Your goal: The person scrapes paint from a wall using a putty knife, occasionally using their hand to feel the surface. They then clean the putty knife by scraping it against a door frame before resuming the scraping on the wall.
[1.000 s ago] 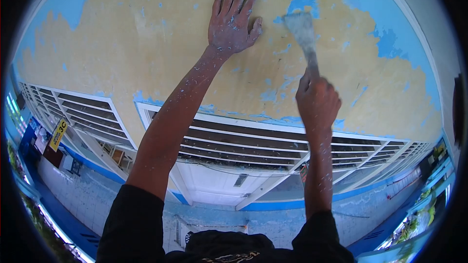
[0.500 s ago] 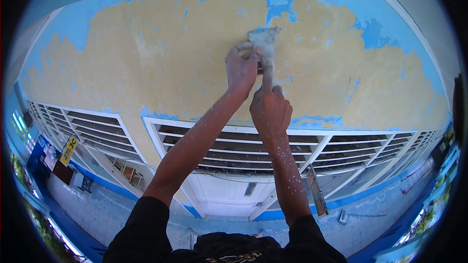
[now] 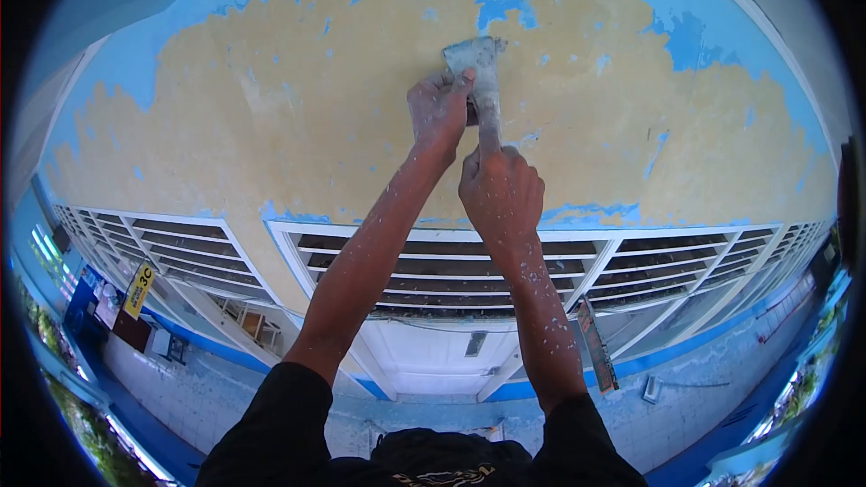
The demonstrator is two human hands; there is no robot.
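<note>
My right hand (image 3: 502, 194) is closed around the handle of a putty knife (image 3: 473, 56), its index finger stretched up along it. The broad grey blade points upward against the wall (image 3: 361, 126) and is smeared with pale residue. My left hand (image 3: 439, 108) has its fingers closed at the left side of the blade, thumb pressed on its face. A small dark piece (image 3: 472, 114) shows between the left hand and the knife; I cannot make out what it is. Pale flecks cover both forearms.
Ragged blue paint (image 3: 690, 41) borders the bare tan area. Below run white-framed louvre windows (image 3: 451, 275) and a white door (image 3: 433, 361). A yellow sign (image 3: 139, 289) hangs at left, a dark hanging sign (image 3: 597, 343) at right. A dustpan (image 3: 651, 389) lies on the floor.
My left thumb has come down onto the blade, where thumb and fingers were curled beside it before. The knife sits slightly further left in view, and the camera has shifted a little.
</note>
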